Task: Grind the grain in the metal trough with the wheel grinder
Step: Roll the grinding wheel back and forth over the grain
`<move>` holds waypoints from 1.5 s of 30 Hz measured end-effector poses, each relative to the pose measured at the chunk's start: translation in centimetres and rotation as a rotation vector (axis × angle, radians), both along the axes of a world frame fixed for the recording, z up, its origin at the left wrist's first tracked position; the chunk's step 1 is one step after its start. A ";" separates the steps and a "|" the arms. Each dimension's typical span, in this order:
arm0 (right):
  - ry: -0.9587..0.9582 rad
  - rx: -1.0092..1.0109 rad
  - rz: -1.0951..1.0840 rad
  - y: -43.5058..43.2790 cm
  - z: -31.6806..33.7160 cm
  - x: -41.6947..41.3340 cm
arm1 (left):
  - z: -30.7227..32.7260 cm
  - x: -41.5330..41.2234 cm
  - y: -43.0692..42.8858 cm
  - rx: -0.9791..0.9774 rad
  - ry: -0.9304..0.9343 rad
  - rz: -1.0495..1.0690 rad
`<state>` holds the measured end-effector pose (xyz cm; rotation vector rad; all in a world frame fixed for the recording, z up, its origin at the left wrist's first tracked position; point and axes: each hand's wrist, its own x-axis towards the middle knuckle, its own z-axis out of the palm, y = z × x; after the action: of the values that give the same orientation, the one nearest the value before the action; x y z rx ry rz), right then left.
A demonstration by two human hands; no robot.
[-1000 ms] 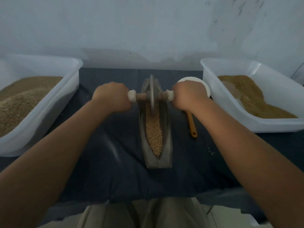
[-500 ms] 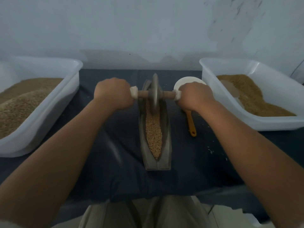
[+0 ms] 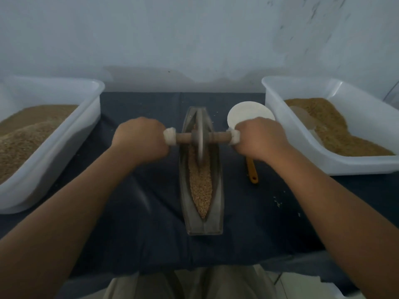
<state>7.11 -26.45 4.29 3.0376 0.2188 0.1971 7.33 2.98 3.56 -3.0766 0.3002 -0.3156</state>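
A boat-shaped metal trough [image 3: 217, 197] lies lengthwise on the dark cloth, with golden grain [image 3: 200, 186] along its groove. The wheel grinder [image 3: 200, 137] stands upright in the far half of the trough, its metal disc down in the grain and a wooden axle through it. My left hand [image 3: 140, 140] grips the white-wrapped left end of the axle. My right hand [image 3: 259, 139] grips the right end. Both arms are stretched forward.
A white plastic tub [image 3: 64, 134] of grain stands on the left and another white tub [image 3: 302, 145] of grain on the right. A white scoop [image 3: 248, 113] with an orange handle [image 3: 252, 171] lies just right of the trough, partly under my right hand. Spilled grains [image 3: 278, 201] dot the cloth.
The wheel has rolled a little back toward me along the trough, and both hands came with it, still gripping the axle.
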 end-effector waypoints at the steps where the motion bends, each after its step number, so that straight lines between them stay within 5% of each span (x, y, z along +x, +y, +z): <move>1: -0.019 0.005 -0.035 0.3 0.0 1.6 | 0.4 1.3 -0.4 -0.012 -0.009 0.026; 5: 0.049 -0.011 -0.029 0.5 0.6 2.6 | 0.7 1.8 -0.3 -0.043 0.050 0.016; 11: 0.098 0.011 0.237 -2.0 1.3 -7.3 | -1.0 -6.1 3.5 -0.140 0.288 -0.206; 19: -0.068 0.001 -0.044 0.2 -0.5 2.2 | 0.5 1.3 -0.6 0.019 -0.022 0.028; 25: 0.160 0.019 0.033 -0.9 -0.2 -1.8 | 2.0 -1.7 0.1 0.026 0.153 -0.104; 30: 0.095 0.118 0.144 -2.8 -0.7 -8.6 | 1.2 -6.8 2.0 -0.031 0.223 -0.214; 38: -0.046 0.024 -0.053 0.0 -0.9 1.9 | 1.3 0.8 -0.4 -0.065 0.105 -0.009; 45: 0.054 -0.023 0.159 -1.1 0.6 -5.4 | 0.6 -3.7 2.4 -0.175 0.532 -0.202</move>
<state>1.73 -27.53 4.91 3.0050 0.4633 0.1228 3.63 5.39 4.12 -3.2512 0.6295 0.5136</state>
